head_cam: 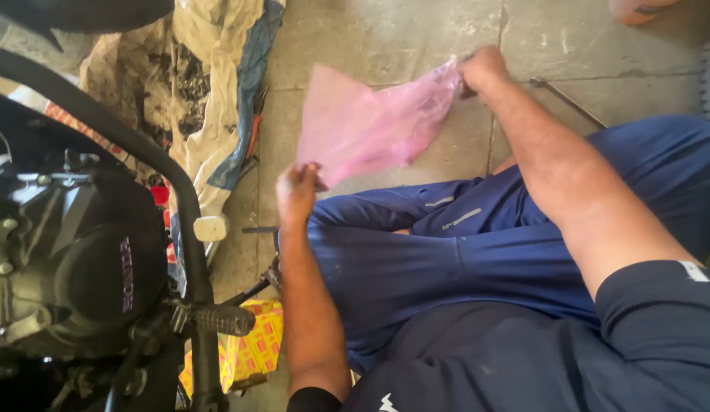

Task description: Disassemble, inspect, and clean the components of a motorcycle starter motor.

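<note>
A thin pink plastic bag (366,126) is stretched out above the concrete floor between my two hands. My left hand (296,191) pinches its lower near corner. My right hand (483,70) grips the bag's far upper corner, fingers closed. I am crouched, and my knees in blue trousers (446,244) sit just below the bag.
A black motorcycle engine (73,252) with frame tube and footpeg (221,319) fills the left. A dirty cloth with tools and pliers (210,114) lies behind it. A yellow box (256,347) sits under the footpeg. A thin metal rod (568,103) lies on the floor at right.
</note>
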